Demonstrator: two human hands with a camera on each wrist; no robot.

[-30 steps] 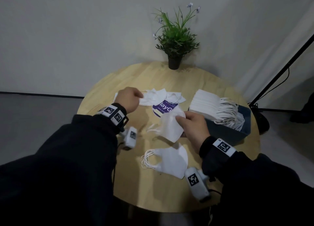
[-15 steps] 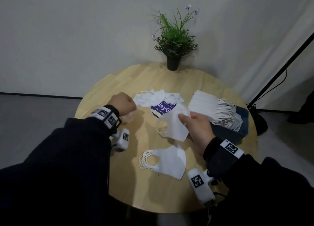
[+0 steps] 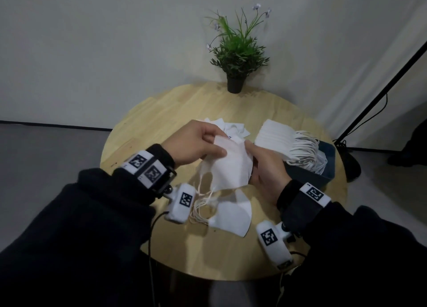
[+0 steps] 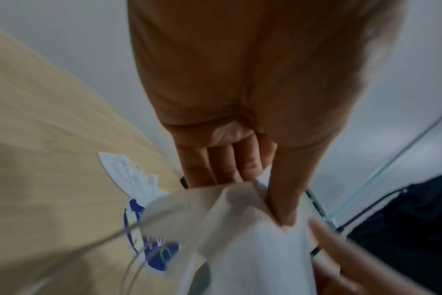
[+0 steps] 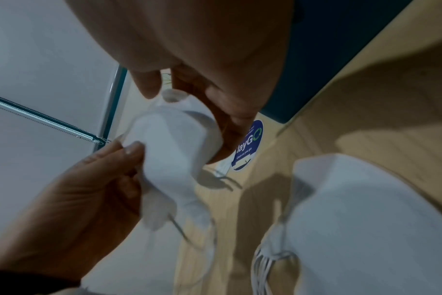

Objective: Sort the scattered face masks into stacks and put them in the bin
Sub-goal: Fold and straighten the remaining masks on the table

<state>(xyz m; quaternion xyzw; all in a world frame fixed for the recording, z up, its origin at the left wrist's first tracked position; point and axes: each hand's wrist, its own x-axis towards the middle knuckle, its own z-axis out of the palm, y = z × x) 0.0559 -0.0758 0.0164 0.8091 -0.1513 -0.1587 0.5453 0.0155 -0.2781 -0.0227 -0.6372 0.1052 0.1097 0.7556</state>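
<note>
Both hands hold one white face mask (image 3: 228, 168) in the air over the middle of the round table (image 3: 161, 121). My left hand (image 3: 203, 145) pinches its upper left edge, thumb on top (image 4: 283, 199). From the right side my right hand (image 3: 263, 168) grips the same mask (image 5: 174, 143). Its ear loops (image 3: 203, 191) hang down. A small stack of masks (image 3: 233, 212) lies on the table under the hands. Several loose masks (image 3: 233, 127) lie behind them. A tall mask stack (image 3: 275, 140) sits on the dark blue bin (image 3: 323, 179) at the right.
A potted plant (image 3: 236, 57) stands at the table's far edge. A round blue sticker (image 5: 250, 143) lies on the wood near the loose masks. A black stand pole (image 3: 381, 89) rises beside the table on the right.
My left hand left the loose masks at the back left and came across to the mask in my right hand. Both hands now hold it, nearer to me.
</note>
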